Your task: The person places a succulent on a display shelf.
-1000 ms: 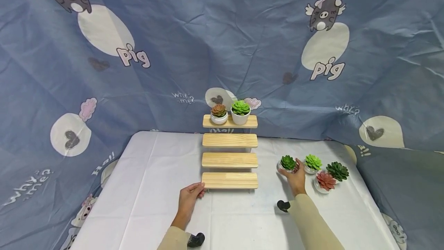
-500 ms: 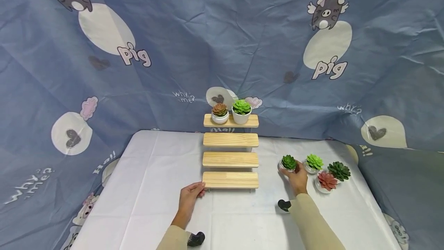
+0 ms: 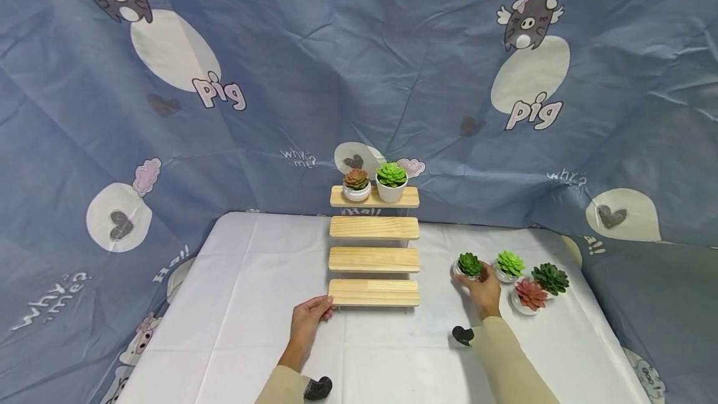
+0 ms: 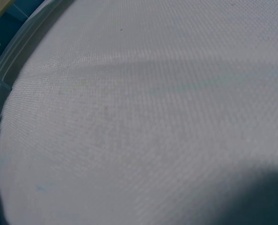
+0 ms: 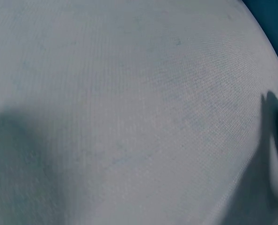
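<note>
In the head view, a four-tier wooden display stand (image 3: 374,259) is at the middle of the white-covered table. My left hand (image 3: 307,324) pinches the left end of its lowest board (image 3: 374,292). To the right of the stand, my right hand (image 3: 487,295) grips the white pot of a dark green artificial succulent (image 3: 469,264), fingers around its right and near sides. The top board bears a brown succulent (image 3: 356,182) and a bright green succulent (image 3: 391,181) in white pots. Both wrist views show mostly white cloth; the hands' holds are out of sight there.
Right of my right hand stand a light green succulent (image 3: 509,265), a red succulent (image 3: 530,295) and a darker green succulent (image 3: 550,278), close together. A blue printed curtain (image 3: 280,111) hangs behind and beside the white tablecloth (image 3: 269,254).
The view has shifted very slightly. Both hands keep their places, the left at the stand's lowest board and the right on the dark green succulent's pot.
</note>
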Demonstrator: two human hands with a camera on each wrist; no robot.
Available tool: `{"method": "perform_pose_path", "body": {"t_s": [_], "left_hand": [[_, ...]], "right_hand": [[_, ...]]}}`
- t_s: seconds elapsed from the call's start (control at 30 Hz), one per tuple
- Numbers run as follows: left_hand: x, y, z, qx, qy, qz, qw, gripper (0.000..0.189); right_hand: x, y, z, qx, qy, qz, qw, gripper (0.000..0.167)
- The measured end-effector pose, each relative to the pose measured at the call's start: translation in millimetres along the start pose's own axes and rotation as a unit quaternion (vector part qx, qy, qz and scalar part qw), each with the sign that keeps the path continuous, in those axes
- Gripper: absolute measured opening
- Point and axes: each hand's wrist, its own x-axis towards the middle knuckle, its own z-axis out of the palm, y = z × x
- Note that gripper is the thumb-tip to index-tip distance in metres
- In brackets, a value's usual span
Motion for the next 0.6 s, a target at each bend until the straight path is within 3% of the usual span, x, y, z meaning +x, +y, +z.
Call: {"method": "perform_pose_path", "body": {"t_s": [0.27,0.6], "left_hand": [[0.4,-0.7,1.1,0.002,0.006,-0.005,1.0000,0.032],[0.9,-0.5,1.2,0.006,0.003,-0.001,1.0000,0.034]], "right_hand": [[-5.0,-3.2,-3.1,-0.002,-0.005,0.005,1.0000,0.077],[-11.1,-10.2,-4.1,0.013,0.004,-0.027,0.9996,0.071]]}}
